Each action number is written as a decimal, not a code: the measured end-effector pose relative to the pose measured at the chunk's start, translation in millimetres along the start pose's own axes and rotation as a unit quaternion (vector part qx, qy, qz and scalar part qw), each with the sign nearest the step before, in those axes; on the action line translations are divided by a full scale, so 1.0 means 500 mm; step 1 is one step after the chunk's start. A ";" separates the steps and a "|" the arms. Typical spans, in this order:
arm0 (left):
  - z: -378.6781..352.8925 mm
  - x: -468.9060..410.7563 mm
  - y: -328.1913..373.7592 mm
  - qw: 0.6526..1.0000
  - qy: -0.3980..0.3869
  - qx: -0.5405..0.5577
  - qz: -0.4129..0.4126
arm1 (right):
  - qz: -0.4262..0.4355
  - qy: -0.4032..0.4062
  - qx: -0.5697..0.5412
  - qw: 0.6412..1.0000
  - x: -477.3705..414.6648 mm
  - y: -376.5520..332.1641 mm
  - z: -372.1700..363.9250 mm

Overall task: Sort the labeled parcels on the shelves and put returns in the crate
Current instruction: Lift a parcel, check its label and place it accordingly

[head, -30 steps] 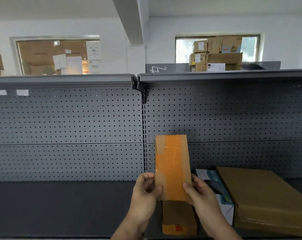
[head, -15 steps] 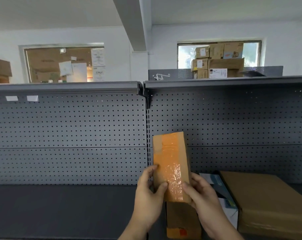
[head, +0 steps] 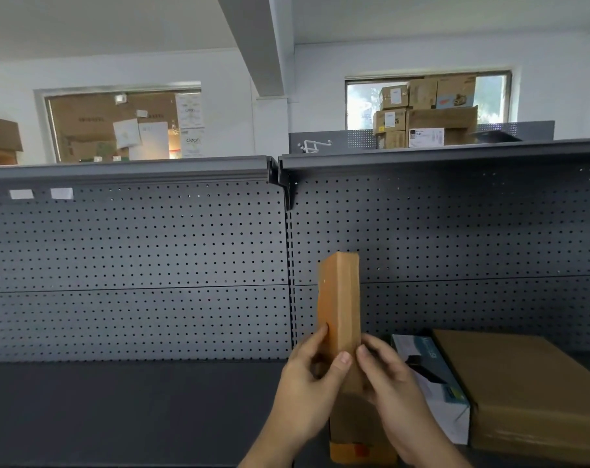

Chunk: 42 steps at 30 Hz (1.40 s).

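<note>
Dark pegboard shelving [head: 134,265] is backing both hands: left hand [head: 307,396] and right hand [head: 393,390] fingers are pinching an upright taped cardboard parcel [head: 340,309] (narrow edge showing) between them.

I'm watching left hand [head: 307,393] and right hand [head: 393,390] gripping taped parcel [head: 340,298] upright, narrow edge facing me, over grey shelf [head: 118,407]. Seeing second parcel [head: 354,430] lying beneath, white box [head: 437,383] and large brown parcel [head: 530,393] sitting just right.

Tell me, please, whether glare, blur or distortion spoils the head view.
Head view: the wide-angle lens bows the top shelf rail; daylight washes out the right window; the held parcel is fairly sharp but edge-on, no label showing; the lower shelf lies dim.
</note>
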<state>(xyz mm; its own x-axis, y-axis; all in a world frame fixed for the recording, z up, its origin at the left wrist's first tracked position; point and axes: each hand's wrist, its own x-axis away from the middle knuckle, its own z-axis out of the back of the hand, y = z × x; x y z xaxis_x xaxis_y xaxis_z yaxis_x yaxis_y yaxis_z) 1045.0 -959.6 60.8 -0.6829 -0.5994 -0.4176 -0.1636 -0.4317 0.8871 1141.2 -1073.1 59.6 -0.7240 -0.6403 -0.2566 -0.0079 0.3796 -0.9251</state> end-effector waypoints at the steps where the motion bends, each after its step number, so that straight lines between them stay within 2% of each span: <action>1: 0.001 0.001 0.000 1.000 -0.006 0.008 -0.008 | 0.000 -0.001 0.008 1.000 0.001 -0.001 0.000; 8: 0.011 0.025 0.009 0.998 -0.042 0.007 -0.056 | 0.024 0.004 0.098 0.995 0.005 0.006 -0.003; 14: 0.021 0.038 0.010 0.993 -0.065 -0.022 -0.094 | 0.031 0.007 0.121 0.992 -0.002 0.019 -0.003; 20: 0.033 0.039 -0.007 0.995 -0.048 0.036 -0.077 | 0.039 -0.015 0.150 0.988 0.001 0.026 -0.006; 26: 0.044 0.041 -0.013 0.995 -0.027 0.072 -0.061 | 0.025 0.029 0.188 0.981 -0.004 0.032 0.008; 32: 0.055 0.044 -0.009 0.992 -0.059 0.113 -0.026 | -0.054 -0.005 0.073 0.996 0.003 0.031 0.007; 37: 0.063 0.034 0.004 0.991 -0.026 0.129 0.000 | -0.029 0.025 0.027 0.999 0.011 0.016 0.012; 42: 0.061 0.028 0.007 0.987 -0.004 0.158 0.014 | -0.010 0.021 0.035 0.999 0.016 0.008 0.019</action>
<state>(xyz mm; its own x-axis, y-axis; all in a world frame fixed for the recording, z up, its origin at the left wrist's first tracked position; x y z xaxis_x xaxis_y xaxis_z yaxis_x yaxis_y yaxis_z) 1013.2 -949.0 63.9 -0.6953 -0.6031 -0.3908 -0.3572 -0.1818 0.9161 1141.9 -1082.9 51.5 -0.7524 -0.6183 -0.2271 0.0239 0.3190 -0.9474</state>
